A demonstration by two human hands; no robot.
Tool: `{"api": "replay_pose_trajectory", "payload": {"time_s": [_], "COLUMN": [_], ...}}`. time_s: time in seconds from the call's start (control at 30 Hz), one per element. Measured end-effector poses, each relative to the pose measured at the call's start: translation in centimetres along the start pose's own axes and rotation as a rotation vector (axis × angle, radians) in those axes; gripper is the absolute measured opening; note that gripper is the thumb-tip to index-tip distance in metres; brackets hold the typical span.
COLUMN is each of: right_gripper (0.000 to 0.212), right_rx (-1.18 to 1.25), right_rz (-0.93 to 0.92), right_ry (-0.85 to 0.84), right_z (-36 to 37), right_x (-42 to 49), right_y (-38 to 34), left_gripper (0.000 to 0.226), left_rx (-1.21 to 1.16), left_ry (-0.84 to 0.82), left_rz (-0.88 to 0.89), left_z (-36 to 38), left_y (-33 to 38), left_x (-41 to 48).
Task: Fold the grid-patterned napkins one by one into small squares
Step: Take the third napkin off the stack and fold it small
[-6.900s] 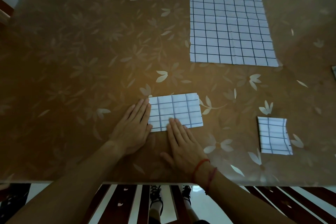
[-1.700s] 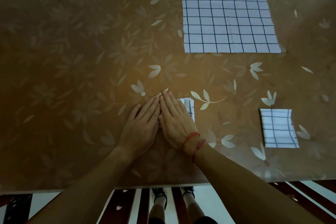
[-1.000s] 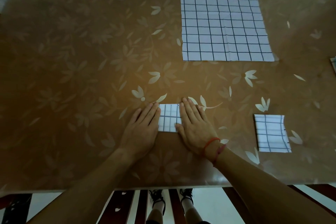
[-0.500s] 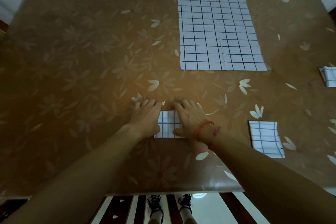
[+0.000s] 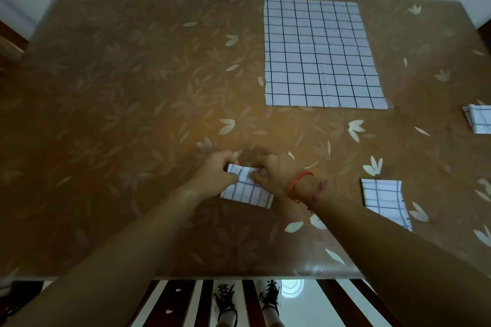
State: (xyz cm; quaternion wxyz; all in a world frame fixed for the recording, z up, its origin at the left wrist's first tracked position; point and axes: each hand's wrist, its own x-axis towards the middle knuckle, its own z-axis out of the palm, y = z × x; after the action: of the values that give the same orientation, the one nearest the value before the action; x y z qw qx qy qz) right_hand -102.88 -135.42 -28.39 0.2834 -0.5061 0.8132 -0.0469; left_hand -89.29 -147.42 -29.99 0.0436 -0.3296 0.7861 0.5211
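Note:
A small folded grid-patterned napkin (image 5: 248,192) lies on the table near the front middle. My left hand (image 5: 216,174) pinches its far left corner and my right hand (image 5: 275,174) pinches its far edge just to the right; that far edge is lifted off the table. A large unfolded grid napkin (image 5: 320,54) lies flat at the back right. One folded napkin square (image 5: 385,200) rests at the right front, and another folded square (image 5: 479,118) sits at the right edge, cut off by the frame.
The brown table (image 5: 119,114) has a glossy flower-printed cover. Its front edge runs just below my forearms, with a striped floor and my shoes beneath. A white wall stands behind the table's far edge.
Both hands went from pressing flat beside the small folded napkin to curling their fingers over its far edge and lifting it. The camera tilted up, showing more of the table's back.

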Motion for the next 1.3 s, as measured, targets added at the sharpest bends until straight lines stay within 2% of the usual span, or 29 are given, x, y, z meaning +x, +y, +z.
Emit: {"api": "replay_pose_trajectory", "payload": {"time_s": [0.13, 0.2, 0.27, 0.33, 0.43, 0.53, 0.67, 0.73, 1.0, 1.3], "right_gripper": [0.018, 0.015, 0.014, 0.026, 0.01, 0.013, 0.005, 0.009, 0.008, 0.01], "right_rx": [-0.012, 0.074, 0.213, 0.399, 0.727, 0.956, 1.085, 1.125, 1.061, 1.115], "right_rz": [-0.012, 0.005, 0.043, 0.099, 0.194, 0.213, 0.239, 0.241, 0.223, 0.295], "right_ry": [0.018, 0.062, 0.122, 0.152, 0.143, 0.147, 0.108, 0.081, 0.047, -0.02], "right_z": [-1.7, -2.4, -2.9, -3.1, -3.2, -3.5, -3.2, -2.7, -0.5, 2.8], "right_x": [-1.5, -2.7, -3.7, -4.6, -5.8, -6.6, -6.9, -6.6, -4.2, -0.8], "right_y": [-1.4, -1.9, -2.2, -2.6, -3.6, -5.0, -7.4, -8.7, -15.4, -22.7], "left_gripper": [0.016, 0.021, 0.024, 0.022, 0.019, 0.018, 0.014, 0.013, 0.017, 0.014], "left_rx": [-0.192, -0.314, -0.418, -0.541, -0.69, -0.706, -0.65, -0.572, -0.441, -0.393], "left_ry": [0.041, 0.107, 0.206, 0.259, 0.205, 0.165, 0.286, 0.337, 0.491, 0.569], "left_rz": [-0.039, -0.072, -0.111, -0.145, -0.177, -0.193, -0.204, -0.19, -0.207, -0.249], "left_z": [-0.9, -1.4, -1.8, -2.2, -2.9, -3.6, -5.1, -6.3, -11.6, -17.1], "left_y": [1.6, 2.3, 2.3, 1.9, 1.8, 1.8, 1.3, 1.0, -2.4, -8.2], "left_x": [-2.0, -3.0, -3.8, -4.4, -6.3, -7.9, -9.6, -10.6, -15.3, -18.7]}}
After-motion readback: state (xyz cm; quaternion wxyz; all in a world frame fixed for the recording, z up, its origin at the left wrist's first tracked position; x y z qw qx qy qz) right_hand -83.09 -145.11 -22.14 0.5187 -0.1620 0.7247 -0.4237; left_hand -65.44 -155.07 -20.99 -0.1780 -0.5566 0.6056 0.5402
